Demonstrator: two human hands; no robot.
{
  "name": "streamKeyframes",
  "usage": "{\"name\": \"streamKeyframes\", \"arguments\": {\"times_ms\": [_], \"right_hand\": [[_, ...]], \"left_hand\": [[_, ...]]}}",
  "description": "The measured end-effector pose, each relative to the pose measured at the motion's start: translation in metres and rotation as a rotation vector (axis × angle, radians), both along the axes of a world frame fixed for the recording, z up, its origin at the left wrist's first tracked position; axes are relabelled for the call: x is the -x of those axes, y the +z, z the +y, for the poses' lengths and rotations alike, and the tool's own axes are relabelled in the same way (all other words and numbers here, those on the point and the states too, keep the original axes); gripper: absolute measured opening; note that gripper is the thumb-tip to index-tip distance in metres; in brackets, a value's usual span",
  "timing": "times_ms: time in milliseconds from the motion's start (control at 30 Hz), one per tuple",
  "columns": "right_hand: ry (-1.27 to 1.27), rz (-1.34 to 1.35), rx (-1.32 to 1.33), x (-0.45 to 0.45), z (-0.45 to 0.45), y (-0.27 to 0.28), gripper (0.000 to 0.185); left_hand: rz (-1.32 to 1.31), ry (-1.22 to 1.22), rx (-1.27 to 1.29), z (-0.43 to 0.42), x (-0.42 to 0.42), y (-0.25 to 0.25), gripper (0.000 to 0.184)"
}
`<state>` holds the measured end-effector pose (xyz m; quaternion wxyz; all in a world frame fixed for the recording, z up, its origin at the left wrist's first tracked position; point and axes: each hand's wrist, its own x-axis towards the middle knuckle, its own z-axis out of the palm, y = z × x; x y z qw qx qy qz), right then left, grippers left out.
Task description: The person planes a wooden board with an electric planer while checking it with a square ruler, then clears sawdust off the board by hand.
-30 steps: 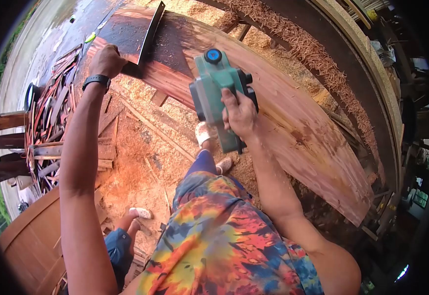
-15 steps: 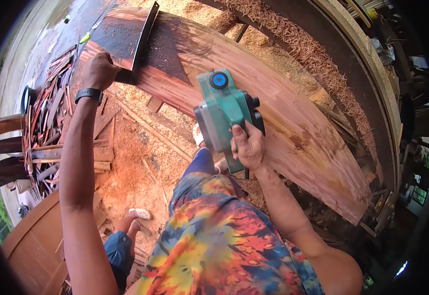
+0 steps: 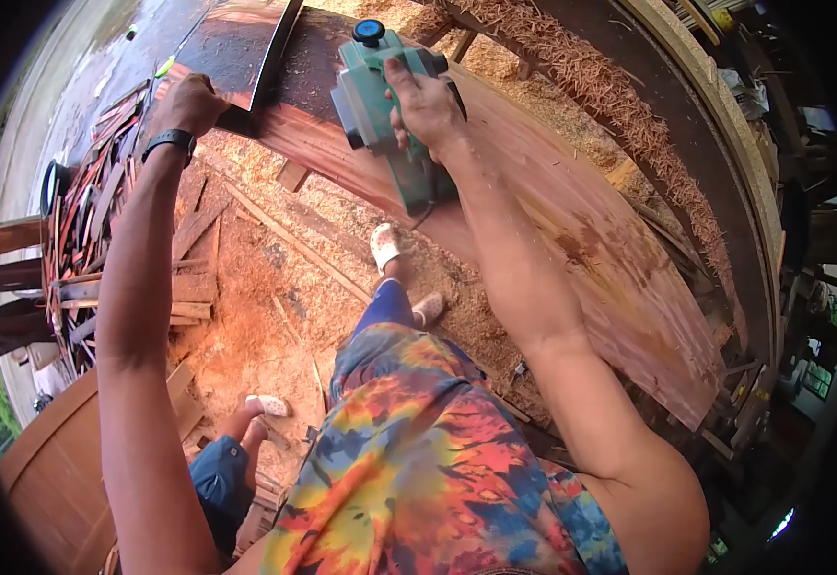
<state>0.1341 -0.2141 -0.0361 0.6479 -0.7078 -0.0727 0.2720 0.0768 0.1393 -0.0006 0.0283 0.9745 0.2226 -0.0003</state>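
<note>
A long, curved wooden slab [image 3: 572, 249] stretches across the scene, its reddish-brown surface darker toward the far left. My right hand [image 3: 428, 110] is wrapped round the handle of a green electric planer [image 3: 385, 158] with a blue-topped knob. The planer is over the slab near the dark patch; whether its base touches the wood I cannot tell. At the slab's left edge, my left hand [image 3: 188, 105] is closed on the short arm of a dark L-shaped square [image 3: 276, 53]. The square's long arm runs across the slab.
Wood shavings [image 3: 265, 249] and loose strips cover the ground around my feet. Scrap wood [image 3: 93, 211] is heaped at the left. Another person's leg [image 3: 232, 470] shows at lower left beside a brown wooden panel [image 3: 54, 470]. A shavings-covered beam [image 3: 620, 105] curves behind the slab.
My right hand has carried the planer away from my body, up and left toward the square. My left hand keeps its grip on the square, which sits slightly higher in view.
</note>
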Motion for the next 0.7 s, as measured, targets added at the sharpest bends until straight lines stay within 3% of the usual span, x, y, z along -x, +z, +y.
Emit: {"name": "streamKeyframes", "arguments": {"times_ms": [233, 300, 367, 533, 700], "right_hand": [[-0.064, 0.158, -0.002, 0.179, -0.159, 0.01, 0.063], [-0.083, 0.218, 0.04, 0.217, -0.193, 0.015, 0.084], [-0.084, 0.246, 0.042, 0.239, -0.214, 0.013, 0.086], [-0.077, 0.284, -0.001, 0.215, -0.196, 0.013, 0.087], [0.008, 0.183, -0.008, 0.124, -0.127, 0.012, 0.083]], "left_hand": [[-0.036, -0.047, 0.019, 0.007, 0.003, -0.004, 0.026], [-0.036, -0.054, 0.005, 0.004, 0.004, -0.004, 0.026], [-0.027, -0.051, -0.003, 0.004, 0.003, -0.005, 0.026], [0.04, -0.007, 0.033, 0.002, 0.004, 0.003, 0.022], [-0.015, -0.036, 0.037, 0.01, 0.005, -0.011, 0.028]]}}
